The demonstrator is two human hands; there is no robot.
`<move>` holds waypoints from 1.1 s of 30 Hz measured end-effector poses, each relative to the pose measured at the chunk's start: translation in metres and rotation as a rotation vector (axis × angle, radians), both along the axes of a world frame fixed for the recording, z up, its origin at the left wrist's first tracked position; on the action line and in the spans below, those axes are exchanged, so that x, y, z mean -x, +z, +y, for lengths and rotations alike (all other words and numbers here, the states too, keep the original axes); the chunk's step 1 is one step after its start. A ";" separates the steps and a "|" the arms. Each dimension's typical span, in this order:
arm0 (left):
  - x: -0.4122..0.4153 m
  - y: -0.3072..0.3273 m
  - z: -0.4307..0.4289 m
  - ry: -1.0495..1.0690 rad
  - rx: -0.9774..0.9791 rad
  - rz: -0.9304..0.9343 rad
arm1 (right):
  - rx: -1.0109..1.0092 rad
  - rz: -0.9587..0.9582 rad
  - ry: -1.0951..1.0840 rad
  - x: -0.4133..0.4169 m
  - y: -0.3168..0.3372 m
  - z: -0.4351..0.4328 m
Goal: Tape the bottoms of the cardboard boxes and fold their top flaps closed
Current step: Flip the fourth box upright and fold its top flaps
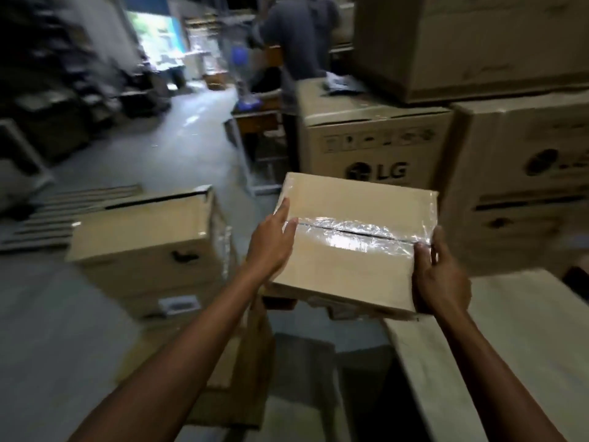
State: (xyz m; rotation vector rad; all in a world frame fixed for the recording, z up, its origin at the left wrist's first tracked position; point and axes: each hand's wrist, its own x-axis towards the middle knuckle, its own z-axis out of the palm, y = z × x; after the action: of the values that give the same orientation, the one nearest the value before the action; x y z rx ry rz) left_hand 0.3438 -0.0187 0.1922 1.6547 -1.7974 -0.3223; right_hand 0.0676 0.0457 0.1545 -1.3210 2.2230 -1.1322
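Observation:
I hold a small brown cardboard box (pixel 347 266) in the air at the centre of the view, its taped face turned up. A strip of clear shiny tape (pixel 353 233) runs along the middle seam from edge to edge and wraps over both ends. My left hand (pixel 271 244) grips the box's left side, fingers lying over the tape end. My right hand (pixel 441 279) grips the near right corner, thumb on the tape's other end. The box's underside is hidden.
A closed taped box (pixel 143 240) stands on the floor to the left, flat cardboard sheets (pixel 63 212) behind it. Large LG cartons (pixel 376 138) are stacked ahead and right. A pale table (pixel 510 330) lies at the lower right. A person (pixel 299 36) stands at a desk farther back.

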 end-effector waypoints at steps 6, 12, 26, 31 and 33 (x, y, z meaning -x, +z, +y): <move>-0.130 0.055 0.034 0.212 0.073 0.070 | 0.055 0.063 0.292 -0.114 0.057 -0.039; -0.205 0.122 0.030 0.211 0.121 0.130 | 0.153 0.239 0.465 -0.167 0.164 -0.048; -0.431 0.209 -0.049 0.287 -0.109 -0.064 | -0.015 0.335 0.577 -0.404 0.221 -0.172; -0.468 0.128 -0.074 0.332 -0.407 -0.321 | -0.222 0.422 0.539 -0.454 0.162 -0.180; -0.470 0.116 -0.079 0.367 -0.299 -0.482 | -0.087 0.532 0.535 -0.465 0.160 -0.177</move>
State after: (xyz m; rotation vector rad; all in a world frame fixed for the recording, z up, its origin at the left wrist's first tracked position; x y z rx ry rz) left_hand 0.8135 -0.0975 0.3086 2.3901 -1.7807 -0.0229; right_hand 0.5322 -0.1311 0.3147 -2.1931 1.9866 -0.5215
